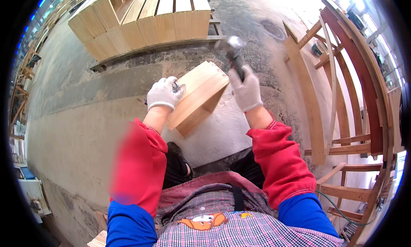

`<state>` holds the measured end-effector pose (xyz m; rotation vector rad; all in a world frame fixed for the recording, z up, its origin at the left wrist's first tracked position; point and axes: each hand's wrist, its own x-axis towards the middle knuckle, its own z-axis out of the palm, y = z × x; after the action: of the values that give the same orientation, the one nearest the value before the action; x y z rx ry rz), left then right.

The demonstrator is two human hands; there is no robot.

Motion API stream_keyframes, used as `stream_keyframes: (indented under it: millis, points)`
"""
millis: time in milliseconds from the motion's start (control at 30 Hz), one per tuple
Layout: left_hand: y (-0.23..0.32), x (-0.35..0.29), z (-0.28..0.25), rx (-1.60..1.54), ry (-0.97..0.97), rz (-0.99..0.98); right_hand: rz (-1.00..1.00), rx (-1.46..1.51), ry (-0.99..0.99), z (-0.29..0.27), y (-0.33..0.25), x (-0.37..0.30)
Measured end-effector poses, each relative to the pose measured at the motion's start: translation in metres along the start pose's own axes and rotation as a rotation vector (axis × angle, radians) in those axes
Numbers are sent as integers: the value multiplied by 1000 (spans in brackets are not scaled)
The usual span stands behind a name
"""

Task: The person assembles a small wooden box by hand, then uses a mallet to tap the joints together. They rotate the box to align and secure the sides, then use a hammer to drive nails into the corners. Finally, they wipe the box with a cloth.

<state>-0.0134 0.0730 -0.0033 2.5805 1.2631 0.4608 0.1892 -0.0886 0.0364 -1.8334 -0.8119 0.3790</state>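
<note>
Gloved right hand (247,89), closed round hammer (235,62); gloved left hand (162,93), curled on small dark object (175,87), beside pale wooden box (198,92)

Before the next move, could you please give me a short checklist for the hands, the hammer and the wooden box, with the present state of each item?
1. Hammer gripped: ok; the right hand holds the hammer by its handle.
2. Left hand clear of the hammer head: ok; the left hand is at the opposite side of the wooden box.
3. Gloves worn: ok; white gloves cover both hands.
4. Small dark, shiny item at the left fingers identified: cannot tell; mostly hidden.
5. Box seated flat: cannot tell; the white sheet shows beside it, but the contact is hidden.
</note>
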Motion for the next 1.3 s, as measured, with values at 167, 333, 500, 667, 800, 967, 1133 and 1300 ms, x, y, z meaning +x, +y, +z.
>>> stream_keyframes:
  millis: [167,333,500,667,800,967,1133,1300]
  points:
    - [1,-4,-1,33,12,-28,-40,-324,-102,-13,22,27]
    - [-4,-1,1,25,2,-11,-172,66,15,-2,-16,21]
    - [3,-3,-4,31,1,-22,40,-427,-188,9,15,41]
    - [-4,-1,2,9,23,-5,-103,-194,-80,-4,-9,38]
    - [3,-1,0,14,19,7,-121,78,67,19,17,17]
    - [-2,-1,-3,10,40,8,14,-316,-192,-3,2,34]
    - [2,-3,-4,19,3,-11,-16,74,-4,-3,-13,3]
    - [0,-2,-2,3,22,7,2,-421,-150,-16,34,20]
